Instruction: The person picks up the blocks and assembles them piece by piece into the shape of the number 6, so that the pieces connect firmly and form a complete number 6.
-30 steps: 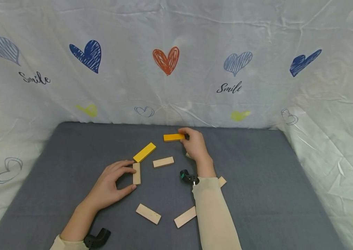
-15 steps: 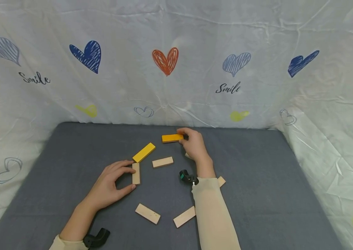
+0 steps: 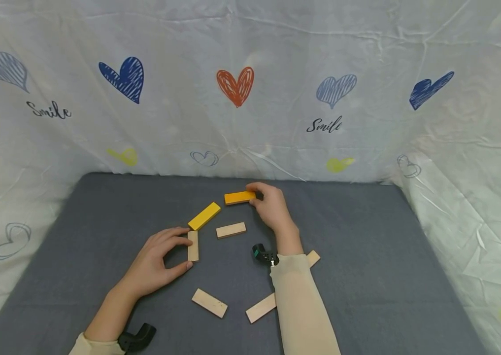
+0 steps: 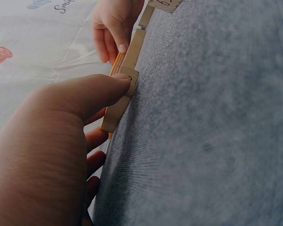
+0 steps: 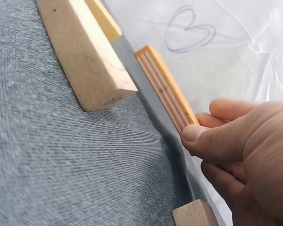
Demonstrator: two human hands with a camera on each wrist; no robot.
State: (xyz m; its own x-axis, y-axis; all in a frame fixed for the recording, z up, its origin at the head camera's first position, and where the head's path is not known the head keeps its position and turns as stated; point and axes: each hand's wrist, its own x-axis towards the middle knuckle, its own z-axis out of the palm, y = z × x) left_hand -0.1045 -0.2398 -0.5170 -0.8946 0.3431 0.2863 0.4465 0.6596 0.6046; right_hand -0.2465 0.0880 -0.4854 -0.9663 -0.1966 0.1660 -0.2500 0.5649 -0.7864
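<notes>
My right hand (image 3: 272, 207) pinches the right end of an orange wooden block (image 3: 238, 198) at the back of the table. In the right wrist view this striped-edged block (image 5: 165, 89) slants up from between thumb and fingers. To its left a yellow block (image 3: 204, 216) lies diagonally, its lower end close to the top of a plain wooden block (image 3: 193, 246). My left hand (image 3: 159, 261) holds that plain block, thumb at its near end and fingers along its far part. The left wrist view shows the thumb pressed on the end of the plain block (image 4: 115, 115).
Another plain block (image 3: 231, 230) lies between the hands. Nearer the front are two more, a left one (image 3: 209, 302) and a right one (image 3: 261, 308) partly under the right sleeve. One block (image 3: 314, 258) peeks out beside that sleeve. A white printed cloth (image 3: 277, 148) hangs behind the grey table (image 3: 365, 296).
My right hand has moved left and slightly nearer with the orange block, bringing it closer to the yellow block. The left hand and its plain block have stayed in place.
</notes>
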